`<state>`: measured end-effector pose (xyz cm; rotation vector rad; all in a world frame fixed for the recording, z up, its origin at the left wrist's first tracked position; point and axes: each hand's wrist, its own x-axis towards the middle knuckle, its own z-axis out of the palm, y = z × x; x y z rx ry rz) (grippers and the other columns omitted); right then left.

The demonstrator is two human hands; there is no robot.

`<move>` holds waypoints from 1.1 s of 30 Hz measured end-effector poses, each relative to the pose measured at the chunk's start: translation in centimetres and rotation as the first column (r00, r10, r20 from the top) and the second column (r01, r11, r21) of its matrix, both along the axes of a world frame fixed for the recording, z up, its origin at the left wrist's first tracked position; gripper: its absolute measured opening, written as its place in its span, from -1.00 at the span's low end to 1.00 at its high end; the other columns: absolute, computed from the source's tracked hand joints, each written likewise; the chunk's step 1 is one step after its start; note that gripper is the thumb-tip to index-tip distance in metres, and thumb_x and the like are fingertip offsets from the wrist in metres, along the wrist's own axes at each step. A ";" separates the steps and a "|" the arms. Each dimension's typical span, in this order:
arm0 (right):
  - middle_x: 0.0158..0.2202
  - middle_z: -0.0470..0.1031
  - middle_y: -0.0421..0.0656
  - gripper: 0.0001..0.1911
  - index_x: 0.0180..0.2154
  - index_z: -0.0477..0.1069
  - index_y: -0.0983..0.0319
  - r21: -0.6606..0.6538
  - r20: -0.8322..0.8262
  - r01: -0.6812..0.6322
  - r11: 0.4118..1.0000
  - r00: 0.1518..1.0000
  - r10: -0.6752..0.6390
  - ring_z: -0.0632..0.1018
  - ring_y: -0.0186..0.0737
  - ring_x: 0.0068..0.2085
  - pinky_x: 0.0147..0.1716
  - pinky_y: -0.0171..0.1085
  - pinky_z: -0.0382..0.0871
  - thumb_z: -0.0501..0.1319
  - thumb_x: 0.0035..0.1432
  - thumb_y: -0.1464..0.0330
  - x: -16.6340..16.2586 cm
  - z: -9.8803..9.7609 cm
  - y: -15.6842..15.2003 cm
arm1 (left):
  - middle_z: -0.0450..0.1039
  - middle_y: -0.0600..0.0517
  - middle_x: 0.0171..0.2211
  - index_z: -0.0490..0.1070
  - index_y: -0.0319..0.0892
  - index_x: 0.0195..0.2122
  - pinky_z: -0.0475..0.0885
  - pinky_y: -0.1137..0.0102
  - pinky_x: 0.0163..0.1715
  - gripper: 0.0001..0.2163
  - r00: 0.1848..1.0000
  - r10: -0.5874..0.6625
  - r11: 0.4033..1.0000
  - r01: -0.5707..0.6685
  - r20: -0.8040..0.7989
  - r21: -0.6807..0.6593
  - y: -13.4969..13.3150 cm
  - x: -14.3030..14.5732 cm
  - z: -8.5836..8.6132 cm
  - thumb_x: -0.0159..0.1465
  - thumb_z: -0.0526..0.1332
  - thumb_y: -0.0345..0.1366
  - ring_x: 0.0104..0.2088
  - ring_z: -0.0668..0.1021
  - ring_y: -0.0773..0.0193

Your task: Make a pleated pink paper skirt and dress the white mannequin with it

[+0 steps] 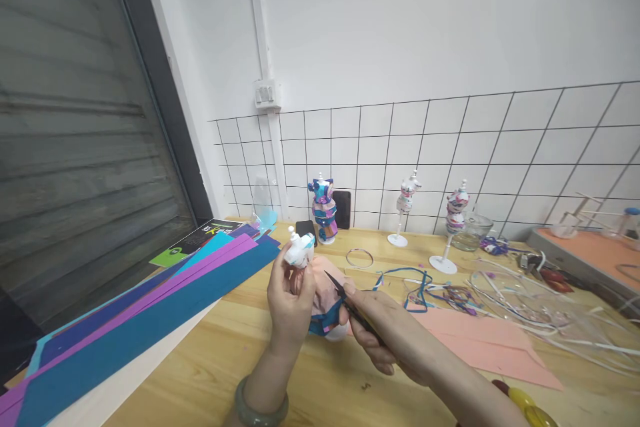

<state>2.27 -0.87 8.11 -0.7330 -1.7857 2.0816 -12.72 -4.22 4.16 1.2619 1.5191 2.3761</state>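
My left hand (289, 300) is closed around a small mannequin figure (301, 252), white at the top with pink and blue paper wrapped lower down. A green bangle (260, 407) sits on that wrist. My right hand (383, 330) pinches thin black tweezers (350, 303), whose tip points at the pink paper on the figure. A yellow bangle (525, 403) shows on the right wrist.
Long blue and purple paper sheets (150, 317) lie at left on the wooden table (225, 347). Pink paper (480, 340), loose paper strips (520, 300), a metal ring (359, 257), three small decorated mannequins (324, 210), a glass bowl (473, 230) and two phones (341, 208) stand behind.
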 end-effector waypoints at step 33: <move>-0.83 -0.01 -0.44 -0.45 -0.53 0.26 0.26 0.105 0.005 0.051 0.993 0.999 -0.052 0.02 -0.53 -0.84 -0.84 -0.48 -0.12 -0.06 0.15 -0.08 -0.4 -0.2 -0.1 | 0.33 -0.15 0.09 0.21 -0.12 0.14 0.37 0.31 0.01 -0.55 0.999 -0.023 0.999 0.022 -0.024 -0.037 0.0 0.6 -0.4 0.21 0.19 -0.29 0.07 0.42 0.12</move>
